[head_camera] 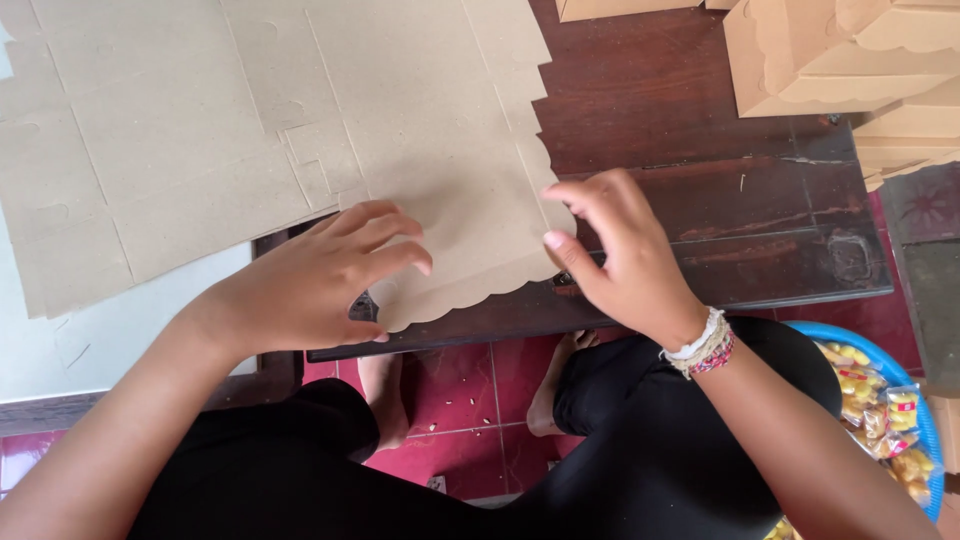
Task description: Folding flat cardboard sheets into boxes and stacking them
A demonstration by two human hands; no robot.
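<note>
Nearest the head camera are the person's knees in black trousers [640, 460], with bare feet [385, 400] on the red tiled floor [460, 390] beneath the table's near edge. Both forearms reach up from the bottom of the frame.

The left hand [315, 285] lies with curled fingers on the flat brown cardboard sheet [300, 130], its thumb tucked below the sheet's scalloped lower edge where that edge overhangs the table. The right hand [620, 250], wearing beaded bracelets [705, 345] at the wrist, pinches the sheet's right scalloped edge between thumb and fingertips. The hands are apart, one at each side of the scalloped corner, and both are in contact with the sheet.

The sheet is a matte, die-cut box blank with pressed fold lines and cut tabs, and it spreads over the upper left. It partly covers a dark, worn wooden table [720, 200] and a pale surface [130, 330] at the left. Bare wood lies open to the right of the right hand.

Folded cardboard boxes [850, 60] are stacked at the upper right. At the lower right edge a blue basin [850, 340] holds small clear packets of yellow snacks [880, 410].
</note>
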